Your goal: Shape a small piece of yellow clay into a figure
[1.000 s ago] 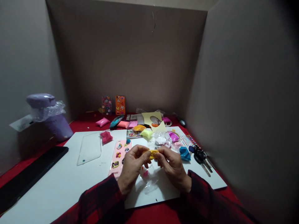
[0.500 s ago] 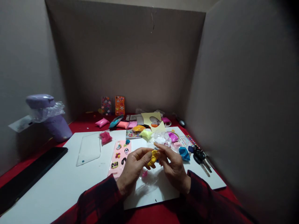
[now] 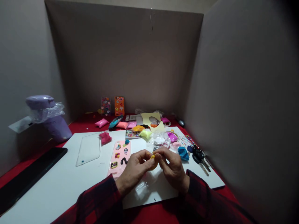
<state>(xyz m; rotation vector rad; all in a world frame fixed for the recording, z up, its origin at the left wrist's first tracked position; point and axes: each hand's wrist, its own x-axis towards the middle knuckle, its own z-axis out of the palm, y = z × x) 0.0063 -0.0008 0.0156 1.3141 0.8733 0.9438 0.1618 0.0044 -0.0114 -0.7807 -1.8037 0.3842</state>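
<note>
Between my two hands is a small piece of yellow clay (image 3: 153,157), mostly covered by fingers. My left hand (image 3: 136,166) has its thumb and fingers closed on it from the left. From the right, my right hand (image 3: 171,166) pinches the same piece, its fingertips touching those of the left. Just left of my left hand lies a pink phone case (image 3: 118,154) with small decorations, including a black curved shape and a flower. Clear plastic wrap (image 3: 143,188) lies on the white board below my hands.
A clear phone case (image 3: 89,149) and a red packet (image 3: 105,137) lie left. Coloured clay packets (image 3: 138,128) spread behind my hands. Scissors (image 3: 199,155) and a blue packet (image 3: 183,153) are right. A purple bottle (image 3: 54,123) stands far left, near a black slab (image 3: 32,177).
My fingers have closed further over the yellow clay, so less of it shows. My hands have drawn slightly closer together, and the plastic wrap below them looks shifted.
</note>
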